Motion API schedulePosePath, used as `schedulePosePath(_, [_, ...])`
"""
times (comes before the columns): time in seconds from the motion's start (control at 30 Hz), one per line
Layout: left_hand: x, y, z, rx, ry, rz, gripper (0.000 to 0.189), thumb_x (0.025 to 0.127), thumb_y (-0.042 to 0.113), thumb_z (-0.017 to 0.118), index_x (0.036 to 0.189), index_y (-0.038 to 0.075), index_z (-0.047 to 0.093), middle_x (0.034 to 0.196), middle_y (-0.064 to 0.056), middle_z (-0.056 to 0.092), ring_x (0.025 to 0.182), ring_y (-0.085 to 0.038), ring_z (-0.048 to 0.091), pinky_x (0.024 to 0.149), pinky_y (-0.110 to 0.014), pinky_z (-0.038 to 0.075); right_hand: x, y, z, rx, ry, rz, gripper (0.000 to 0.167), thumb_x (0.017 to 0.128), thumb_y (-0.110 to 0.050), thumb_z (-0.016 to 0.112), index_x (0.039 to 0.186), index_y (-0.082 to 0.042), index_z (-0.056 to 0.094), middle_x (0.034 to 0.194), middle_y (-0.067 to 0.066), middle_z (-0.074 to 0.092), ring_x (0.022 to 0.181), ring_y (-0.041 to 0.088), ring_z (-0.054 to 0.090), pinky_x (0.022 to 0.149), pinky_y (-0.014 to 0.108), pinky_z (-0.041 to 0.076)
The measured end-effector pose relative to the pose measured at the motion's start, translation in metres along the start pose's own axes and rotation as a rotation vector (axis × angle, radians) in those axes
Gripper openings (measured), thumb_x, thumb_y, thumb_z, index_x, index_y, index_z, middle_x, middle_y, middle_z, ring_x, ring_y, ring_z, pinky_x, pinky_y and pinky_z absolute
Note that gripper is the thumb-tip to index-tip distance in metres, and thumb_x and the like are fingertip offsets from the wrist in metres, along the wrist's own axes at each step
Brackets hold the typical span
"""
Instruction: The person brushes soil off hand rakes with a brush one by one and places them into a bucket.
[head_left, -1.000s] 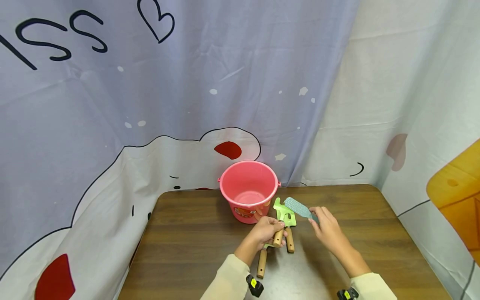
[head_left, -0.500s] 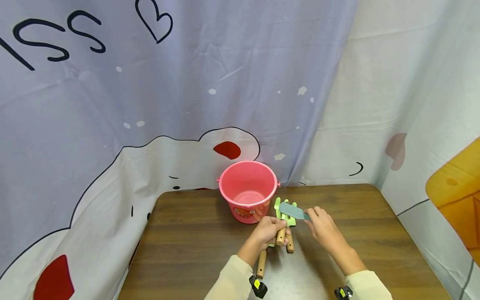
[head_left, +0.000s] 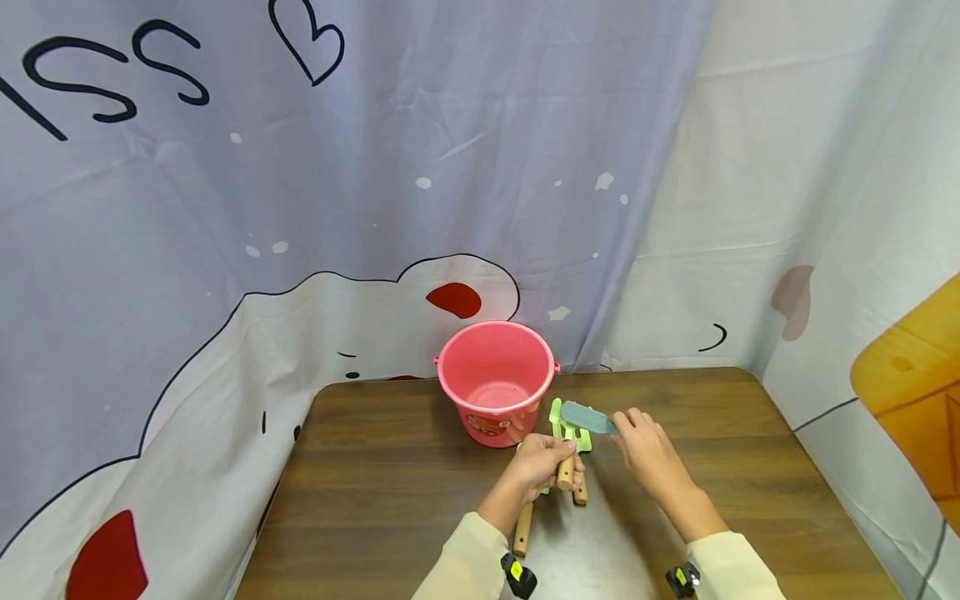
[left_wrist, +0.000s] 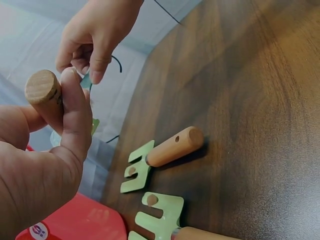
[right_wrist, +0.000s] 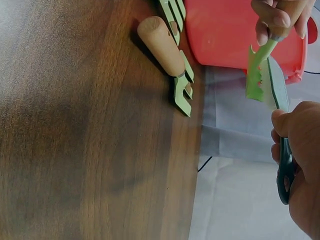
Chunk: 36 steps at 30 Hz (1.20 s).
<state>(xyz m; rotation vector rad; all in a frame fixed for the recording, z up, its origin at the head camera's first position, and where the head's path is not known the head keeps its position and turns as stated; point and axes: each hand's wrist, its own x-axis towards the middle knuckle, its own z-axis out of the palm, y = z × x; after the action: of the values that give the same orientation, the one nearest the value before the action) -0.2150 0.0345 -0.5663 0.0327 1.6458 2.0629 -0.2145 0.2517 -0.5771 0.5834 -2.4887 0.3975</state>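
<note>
My left hand (head_left: 536, 462) grips a small garden fork (head_left: 566, 473) by its wooden handle, green head pointing away from me. My right hand (head_left: 651, 454) holds a teal scrub brush (head_left: 587, 417) by its handle. In the right wrist view, the brush's pale bristles (right_wrist: 271, 87) face the green head (right_wrist: 255, 80) and appear to touch it. Below the hands, a second garden fork (left_wrist: 175, 147) with a green pronged head lies on the table. Another one (head_left: 522, 529) lies nearer me, its head partly hidden by my left hand in the head view.
A pink bucket (head_left: 461, 396) stands upright at the table's back edge, just beyond my left hand. The wooden table (head_left: 375, 483) has rounded back corners. Printed curtains (head_left: 360, 192) hang right behind it and along the right side.
The brush has shifted left over the fork's head and turned so that its back shows instead of its bristles. The held fork has moved slightly right; my left hand keeps its grip.
</note>
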Motion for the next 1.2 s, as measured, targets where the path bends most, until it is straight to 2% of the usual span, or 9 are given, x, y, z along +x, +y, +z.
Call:
schedulePosePath(0.17, [-0.0002,-0.0018,-0.0007,-0.019,-0.018,0.002,0.022,0.104,0.012,0.058,0.101,-0.009,0.063,0.076,-0.011,0.066,0.056,-0.017,0.066,0.057,-0.031,0.063,0.0007,0.0012,0.0013,-0.007,0.005,0.010,0.032,0.080,0.001,0.083,0.104,-0.002,0.062,0.089,0.011,0.059,0.080,0.033,0.060,0.066,0.046,0.052])
schedulePosePath(0.5, [-0.0002,-0.0005,-0.0006,-0.025,-0.002,0.004,0.023,0.104,0.010,0.059,0.105,-0.013,0.063,0.078,-0.014,0.067,0.053,-0.016,0.066,0.055,-0.030,0.062,0.0057,0.0031,0.0014,-0.029,0.055,0.008,0.033,0.078,-0.001,0.083,0.103,0.000,0.062,0.086,0.012,0.058,0.077,0.035,0.058,0.062,0.046,0.050])
schedulePosePath(0.63, [0.0002,0.0009,-0.0002,-0.032,0.005,-0.005,0.022,0.104,0.009,0.058,0.102,-0.012,0.064,0.077,-0.015,0.066,0.052,-0.016,0.065,0.055,-0.031,0.063,0.0061,0.0028,0.0010,-0.028,0.072,0.004,0.033,0.077,0.000,0.084,0.102,0.000,0.062,0.086,0.013,0.058,0.076,0.035,0.058,0.062,0.047,0.050])
schedulePosePath(0.9, [-0.0026,0.0025,0.0001,-0.017,-0.003,-0.006,0.024,0.104,0.009,0.057,0.093,-0.011,0.066,0.074,-0.012,0.064,0.051,-0.015,0.063,0.051,-0.026,0.060,0.0058,0.0002,0.0013,0.008,0.096,0.021,0.036,0.075,0.003,0.086,0.103,0.002,0.063,0.083,0.013,0.058,0.072,0.033,0.058,0.061,0.047,0.050])
schedulePosePath(1.2, [-0.0046,0.0031,-0.0013,-0.008,0.021,-0.012,0.022,0.103,0.008,0.059,0.091,-0.009,0.065,0.073,-0.012,0.065,0.051,-0.016,0.063,0.051,-0.026,0.060,0.0063,0.0038,0.0014,0.041,0.105,0.058,0.033,0.080,0.004,0.082,0.107,0.005,0.064,0.088,0.015,0.060,0.075,0.033,0.058,0.065,0.047,0.052])
